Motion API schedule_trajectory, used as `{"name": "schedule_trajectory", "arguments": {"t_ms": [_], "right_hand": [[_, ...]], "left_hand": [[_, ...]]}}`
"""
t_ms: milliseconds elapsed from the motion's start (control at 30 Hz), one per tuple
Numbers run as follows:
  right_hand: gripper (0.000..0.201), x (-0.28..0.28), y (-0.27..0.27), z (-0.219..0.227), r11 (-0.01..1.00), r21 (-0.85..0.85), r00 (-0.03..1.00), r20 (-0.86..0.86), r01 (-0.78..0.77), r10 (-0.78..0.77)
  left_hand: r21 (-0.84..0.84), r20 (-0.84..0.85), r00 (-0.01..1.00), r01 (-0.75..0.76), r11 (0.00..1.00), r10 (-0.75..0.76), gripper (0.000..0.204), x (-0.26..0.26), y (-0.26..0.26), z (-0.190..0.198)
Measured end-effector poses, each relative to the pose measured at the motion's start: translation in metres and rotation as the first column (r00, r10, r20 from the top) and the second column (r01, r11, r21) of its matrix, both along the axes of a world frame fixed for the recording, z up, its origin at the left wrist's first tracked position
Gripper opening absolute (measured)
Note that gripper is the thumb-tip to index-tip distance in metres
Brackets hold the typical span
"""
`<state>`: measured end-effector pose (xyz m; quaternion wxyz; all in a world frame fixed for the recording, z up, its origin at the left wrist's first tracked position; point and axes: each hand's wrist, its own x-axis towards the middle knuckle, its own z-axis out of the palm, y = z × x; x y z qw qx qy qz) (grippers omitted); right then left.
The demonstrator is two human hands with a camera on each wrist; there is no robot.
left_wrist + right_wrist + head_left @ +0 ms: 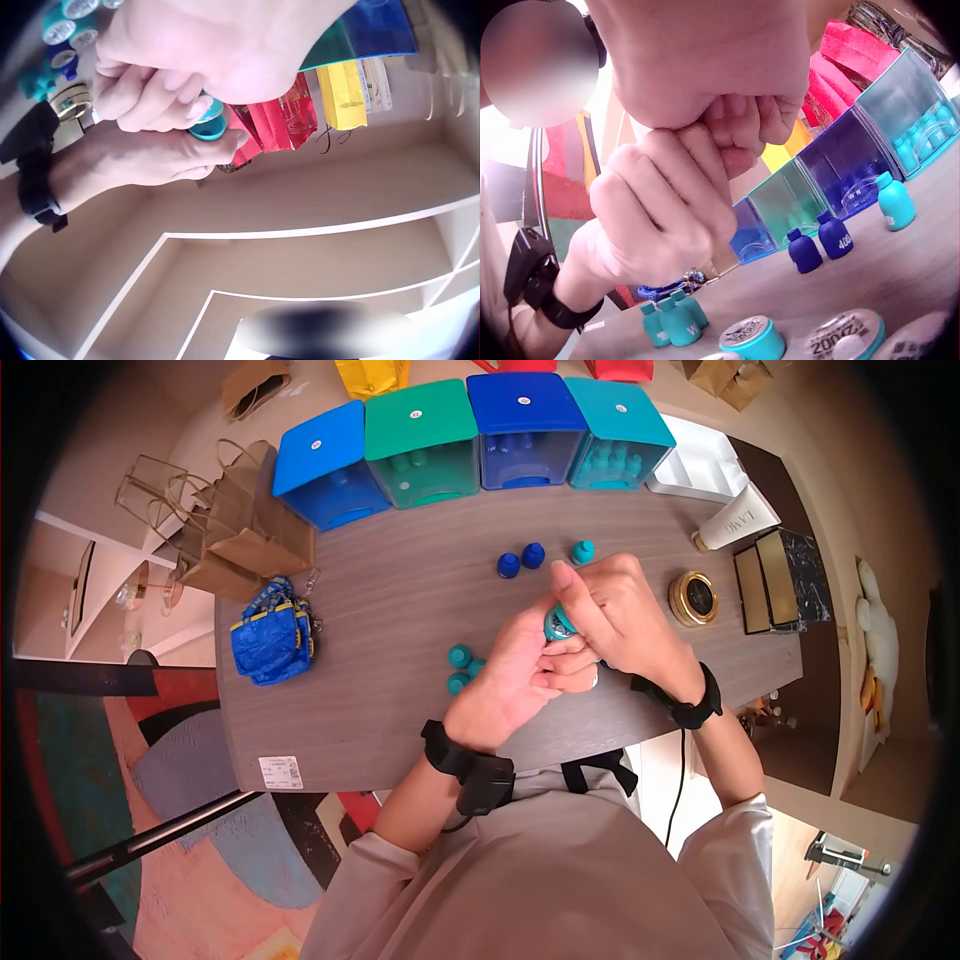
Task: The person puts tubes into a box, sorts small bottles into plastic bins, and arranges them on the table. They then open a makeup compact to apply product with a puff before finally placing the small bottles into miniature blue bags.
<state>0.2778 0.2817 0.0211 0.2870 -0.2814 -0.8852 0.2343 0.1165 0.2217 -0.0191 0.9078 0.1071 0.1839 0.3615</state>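
Note:
Both hands meet over the table around one small teal bottle (558, 624), whose round end shows between them in the head view. My left hand (515, 670) grips it with curled fingers. From the other side my right hand (620, 615) holds it, thumb bent across its near end. In the left wrist view a teal rim (208, 130) shows between the fingers; most of the bottle is hidden. Several teal bottles (459, 656) stand close by the left hand. Beyond the hands are two dark blue bottles (803, 251) and one teal bottle (895, 201).
Four coloured boxes line the back: a light blue box (320, 445), a green box (420, 420), a dark blue box (525, 410) and a teal box (620, 415). Paper bags (260, 510) and a blue pouch (272, 635) lie left. A gold-rimmed jar (693, 598) and white tube (740, 520) sit right.

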Motion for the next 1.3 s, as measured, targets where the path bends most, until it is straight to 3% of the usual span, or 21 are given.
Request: {"name": "schedule_trajectory", "arguments": {"t_ms": [67, 133, 200, 267, 333, 433, 533, 600, 667, 700, 733, 800, 833, 1000, 1100, 1167, 1267, 1300], "right_hand": [[0.052, -0.001, -0.001, 0.003, 0.984, -0.177, 0.993, -0.115, -0.004, -0.016], [0.053, -0.001, -0.004, 0.008, 0.976, -0.217, 0.99, -0.132, 0.012, -0.041], [0.053, 0.001, -0.01, 0.013, 0.967, -0.255, 0.987, -0.147, 0.029, -0.069], [0.054, 0.006, -0.019, 0.016, 0.898, -0.431, 0.974, -0.158, 0.082, -0.164], [0.053, 0.01, -0.026, 0.015, 0.879, -0.469, 0.963, -0.184, 0.088, -0.195], [0.05, 0.025, -0.035, 0.01, 0.842, -0.532, 0.943, -0.226, 0.091, -0.244], [0.046, 0.048, -0.047, 0.012, 0.795, -0.591, 0.914, -0.232, 0.139, -0.333], [0.043, 0.063, -0.05, 0.014, 0.757, -0.624, 0.888, -0.217, 0.194, -0.406], [0.035, 0.079, -0.051, 0.014, 0.817, -0.392, 0.873, -0.069, 0.422, -0.484], [0.031, 0.092, -0.048, 0.01, 0.848, -0.151, 0.862, 0.085, 0.507, -0.5], [0.031, 0.1, -0.048, 0.005, 0.845, -0.15, 0.858, 0.089, 0.514, -0.506], [0.032, 0.113, -0.048, -0.005, 0.797, 0.074, 0.738, 0.334, 0.599, -0.586], [0.034, 0.118, -0.048, -0.008, 0.791, 0.109, 0.712, 0.375, 0.602, -0.594], [0.031, 0.127, -0.05, -0.025, 0.795, 0.178, 0.676, 0.439, 0.58, -0.592], [0.03, 0.128, -0.049, -0.028, 0.804, 0.183, 0.678, 0.451, 0.566, -0.58], [0.03, 0.126, -0.05, -0.026, 0.805, 0.193, 0.679, 0.448, 0.562, -0.581], [0.029, 0.119, -0.057, -0.009, 0.8, 0.203, 0.69, 0.416, 0.564, -0.592], [0.028, 0.111, -0.063, 0.004, 0.843, 0.07, 0.783, 0.334, 0.534, -0.524]], "left_hand": [[0.001, 0.003, 1.0, -0.022, 1.0, 0.022, 0.068, 0.003, 0.0, 0.001], [0.034, 0.086, 0.994, -0.064, 0.997, 0.061, 0.066, 0.005, 0.0, -0.003], [0.092, 0.064, 0.995, -0.088, 0.992, 0.082, 0.065, 0.004, -0.001, -0.003], [0.15, 0.043, 0.994, -0.108, 0.983, 0.103, 0.064, 0.004, -0.003, 0.002], [0.22, -0.131, 0.977, -0.136, 0.966, 0.167, 0.064, 0.007, -0.006, 0.013], [0.302, -0.195, 0.971, -0.074, 0.95, 0.138, 0.064, 0.009, -0.012, 0.014], [0.312, -0.234, 0.965, -0.041, 0.949, 0.119, 0.064, 0.013, -0.017, 0.022], [0.36, -0.17, 0.981, -0.03, 0.933, 0.097, 0.06, 0.011, -0.02, 0.015], [0.394, -0.218, 0.966, -0.046, 0.918, 0.142, 0.05, 0.014, -0.024, 0.013], [0.392, -0.214, 0.967, -0.042, 0.919, 0.136, 0.05, 0.014, -0.025, 0.011], [0.379, -0.221, 0.967, -0.035, 0.925, 0.127, 0.045, 0.012, -0.026, 0.009], [0.365, -0.227, 0.968, -0.02, 0.931, 0.11, 0.04, 0.011, -0.029, 0.005], [0.34, -0.234, 0.965, -0.036, 0.94, 0.121, 0.037, 0.01, -0.031, 0.002], [0.355, -0.245, 0.958, -0.056, 0.933, 0.151, 0.032, 0.005, -0.045, -0.008], [0.281, -0.297, 0.943, -0.063, 0.958, 0.149, 0.035, 0.007, -0.057, -0.004], [0.212, -0.294, 0.948, -0.064, 0.975, 0.126, 0.044, 0.01, -0.064, -0.007], [0.244, -0.266, 0.96, -0.021, 0.969, 0.088, 0.056, 0.014, -0.066, -0.012], [0.245, -0.267, 0.959, -0.024, 0.969, 0.091, 0.056, 0.016, -0.067, -0.014]]}}
